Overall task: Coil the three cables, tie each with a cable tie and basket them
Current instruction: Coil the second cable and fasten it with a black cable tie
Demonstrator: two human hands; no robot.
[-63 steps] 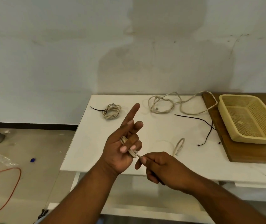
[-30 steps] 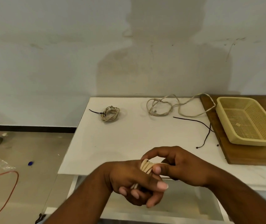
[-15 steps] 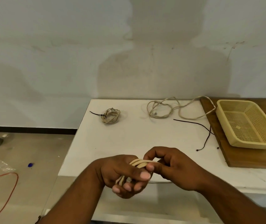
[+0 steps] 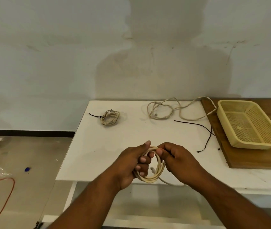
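A beige cable coil [image 4: 158,173] hangs between both hands above the near edge of the white table [image 4: 131,139]. My left hand [image 4: 131,164] grips its left side and my right hand [image 4: 177,159] pinches its top right. One plug end lies inside the loop and a short tail trails below. At the far left lies a second coiled cable [image 4: 110,117], bound with a black tie. A third cable [image 4: 172,109] sprawls loose at the back. Two loose black cable ties [image 4: 204,129] lie right of centre. The yellow basket [image 4: 250,141] is empty.
The basket stands on a brown wooden board [image 4: 250,161] at the table's right. Left of the table is bare floor with an orange cord [image 4: 2,195], a blue scrap, a plastic wrapper and a grey metal can. A white wall rises behind.
The cable went from windings around my left fingers to a round coil held open between both hands. The hands rose a little over the table edge.
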